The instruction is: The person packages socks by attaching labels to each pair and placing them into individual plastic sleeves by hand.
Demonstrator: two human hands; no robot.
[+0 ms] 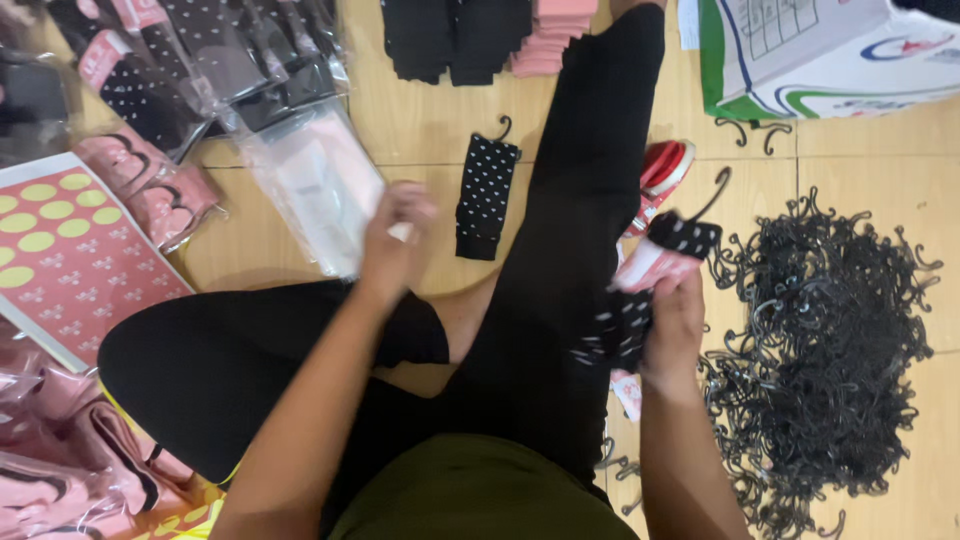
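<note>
Socks [655, 285], black knit with small white dots, sit bunched in the right hand [672, 335], which is closed around them just past the person's outstretched black-clad leg [585, 200]. A pink paper band wraps the pair and a thin black plastic hook sticks up from the top. The left hand [393, 245] is curled on the edge of a clear, glossy plastic sleeve [315, 185] lying on the floor (it's blurry, so how tight the pinch is I can't tell). Another dotted pair on a hanger [486, 195] lies flat between the sleeve and the leg. Off to the right there's a big tangled heap of black plastic hooks [830, 340], all wiry curls. On the left, a red sheet of round yellow-green stickers [60, 250] and crinkly bagged pink-banded socks [150, 190]. The floor [860, 160] is smooth light wood-look tile, with a cardboard box [810, 50] at top right.
</note>
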